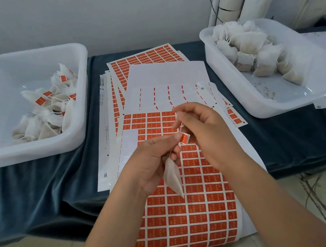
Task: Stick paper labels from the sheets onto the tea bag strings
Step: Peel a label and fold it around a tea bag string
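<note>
My left hand (153, 163) grips a white tea bag (173, 177) that hangs down from its fingers, and its thumb and forefinger pinch a small orange label (184, 138). My right hand (203, 132) pinches the tea bag's thin string (181, 124) just above that label. Both hands hover over a sheet of orange labels (192, 214) that drapes over the table's front edge.
A white tub (83, 105) on the left holds labelled tea bags (50, 110). A white tub (259, 96) on the right holds unlabelled tea bags (253, 54). More label sheets and used white backing sheets (164, 80) lie between them on the dark blue cloth (41, 194). Cables (324, 190) hang at the right.
</note>
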A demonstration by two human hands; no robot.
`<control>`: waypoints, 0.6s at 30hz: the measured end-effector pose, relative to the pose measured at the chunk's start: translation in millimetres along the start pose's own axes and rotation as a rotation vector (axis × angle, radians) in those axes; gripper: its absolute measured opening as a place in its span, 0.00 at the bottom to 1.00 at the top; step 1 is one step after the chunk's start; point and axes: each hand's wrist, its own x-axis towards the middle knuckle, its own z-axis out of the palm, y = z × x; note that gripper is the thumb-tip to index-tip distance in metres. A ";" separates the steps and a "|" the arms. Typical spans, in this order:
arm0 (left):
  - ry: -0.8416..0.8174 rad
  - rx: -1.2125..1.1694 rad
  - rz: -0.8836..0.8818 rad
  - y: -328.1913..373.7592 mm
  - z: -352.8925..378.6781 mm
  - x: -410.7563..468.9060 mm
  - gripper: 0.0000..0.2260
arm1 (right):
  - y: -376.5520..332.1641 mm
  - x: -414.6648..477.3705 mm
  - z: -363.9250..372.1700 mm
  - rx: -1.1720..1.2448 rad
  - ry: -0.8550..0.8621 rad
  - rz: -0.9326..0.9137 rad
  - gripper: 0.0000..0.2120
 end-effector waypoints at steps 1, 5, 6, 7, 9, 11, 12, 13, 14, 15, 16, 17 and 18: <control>0.011 0.020 0.017 0.0 0.4 -0.6 0.15 | -1.2 0.7 -0.5 0.042 -0.012 0.025 0.10; 0.078 0.031 0.046 0.7 2.1 -3.4 0.14 | -6.6 3.6 2.3 0.208 -0.049 0.108 0.13; 0.110 0.034 0.058 1.0 3.0 -3.8 0.13 | -6.3 4.2 3.8 0.222 -0.038 0.136 0.14; 0.152 0.047 0.075 1.1 4.1 -4.2 0.13 | -4.7 3.0 5.0 0.201 -0.021 0.161 0.17; 0.235 0.067 0.119 0.2 6.2 -4.8 0.13 | 1.4 -3.0 6.7 0.019 -0.010 0.160 0.22; 0.298 0.081 0.163 -2.3 7.6 -5.7 0.09 | 9.8 -12.0 8.0 -0.176 -0.045 0.093 0.21; 0.316 0.090 0.184 -3.8 8.5 -6.5 0.08 | 13.4 -16.3 8.8 -0.201 -0.062 0.055 0.17; 0.325 0.094 0.201 -5.1 9.8 -7.4 0.08 | 15.6 -19.5 9.3 -0.182 -0.074 0.030 0.14; 0.327 0.092 0.215 -5.7 11.4 -8.2 0.08 | 17.0 -21.0 9.5 -0.167 -0.081 0.013 0.11; 0.328 0.087 0.226 -5.9 13.1 -9.1 0.08 | 17.3 -21.8 9.2 -0.168 -0.081 -0.005 0.10; 0.326 0.082 0.236 -6.2 14.8 -9.9 0.08 | 17.2 -21.5 9.7 -0.186 -0.078 -0.029 0.09; 0.321 0.082 0.248 -6.6 16.4 -10.8 0.08 | 17.3 -21.7 9.7 -0.207 -0.075 -0.053 0.09; 0.316 0.089 0.262 -7.1 17.8 -11.5 0.09 | 18.2 -21.6 9.5 -0.228 -0.070 -0.072 0.09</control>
